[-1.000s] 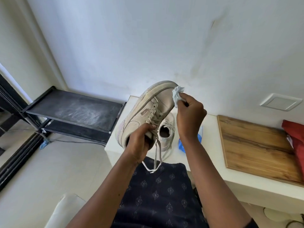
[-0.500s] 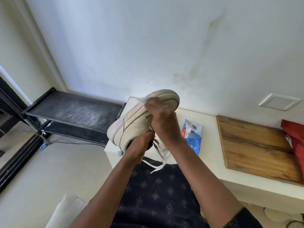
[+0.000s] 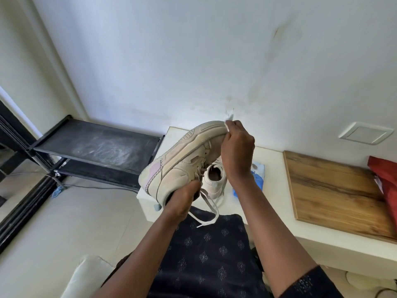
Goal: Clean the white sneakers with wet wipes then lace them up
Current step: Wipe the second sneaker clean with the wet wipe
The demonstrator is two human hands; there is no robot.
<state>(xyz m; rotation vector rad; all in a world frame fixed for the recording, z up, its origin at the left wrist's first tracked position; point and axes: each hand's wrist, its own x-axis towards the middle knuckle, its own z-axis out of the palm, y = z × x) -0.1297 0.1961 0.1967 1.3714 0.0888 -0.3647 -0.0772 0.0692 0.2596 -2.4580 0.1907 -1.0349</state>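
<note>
The left hand (image 3: 182, 201) holds one white sneaker (image 3: 184, 160) in the air above the near edge of the white tabletop (image 3: 272, 160). Its fingers are curled into the opening at the heel and grip the shoe there. The sneaker is tilted, with the toe pointing up and away from the person and the sole turned up and to the left; a pale pink patch shows at the heel. The right hand (image 3: 236, 151) is closed around a small white wet wipe (image 3: 228, 120) and pinches it against the toe end of the sneaker, at the edge of the sole. A small part of the wipe sticks up above the fingers. The loose laces (image 3: 206, 211) hang down from the shoe over the person's dark patterned clothing (image 3: 210, 254). The second sneaker (image 3: 214, 179) stands on the tabletop just behind the hands, with its opening facing up. Beside it, to the right, lies a blue pack of wipes (image 3: 256, 179), partly hidden by the right wrist. Further right a wooden board (image 3: 335, 190) lies on the tabletop, and a red thing (image 3: 384, 181) rests at its far right side. To the left of the tabletop stands a black shelf (image 3: 103, 147), dusty on its upper level.
</note>
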